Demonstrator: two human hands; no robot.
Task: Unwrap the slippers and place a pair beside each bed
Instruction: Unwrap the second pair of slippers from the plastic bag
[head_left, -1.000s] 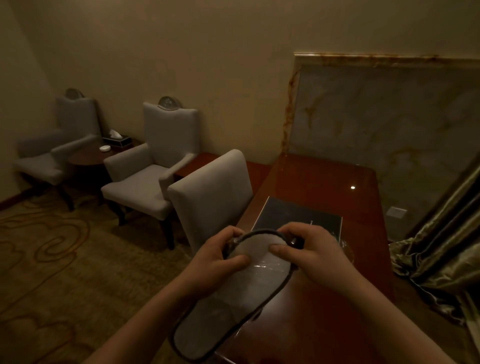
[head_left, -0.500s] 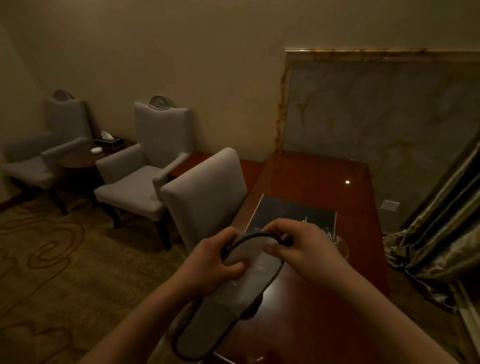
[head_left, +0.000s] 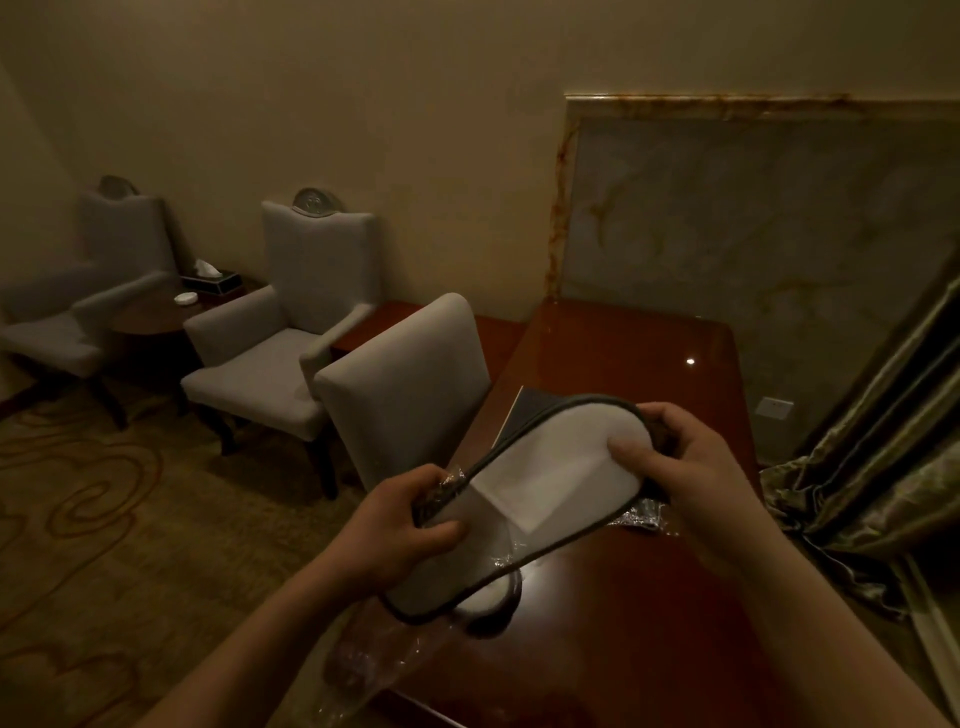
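A pair of white slippers (head_left: 550, 478) with dark trim is held flat together above the front of the red-brown desk (head_left: 623, 343). My right hand (head_left: 691, 467) grips the toe end, which is bare of wrap. My left hand (head_left: 400, 530) pinches the clear plastic wrapper (head_left: 374, 660) around the heel half; the loose wrapper hangs down below the slippers. A second sole edge shows under the top one. No bed is in view.
A grey chair (head_left: 410, 384) is pushed against the desk's left side. A dark folder (head_left: 524, 410) lies on the desk behind the slippers. Two grey armchairs (head_left: 280, 332) flank a small round table (head_left: 150, 317) with a tissue box. Curtains (head_left: 878, 457) hang at the right.
The slippers have swung from pointing away to lying across, toe to the right. The wrapper has slid off the toe half towards the heel. My view has shifted slightly.
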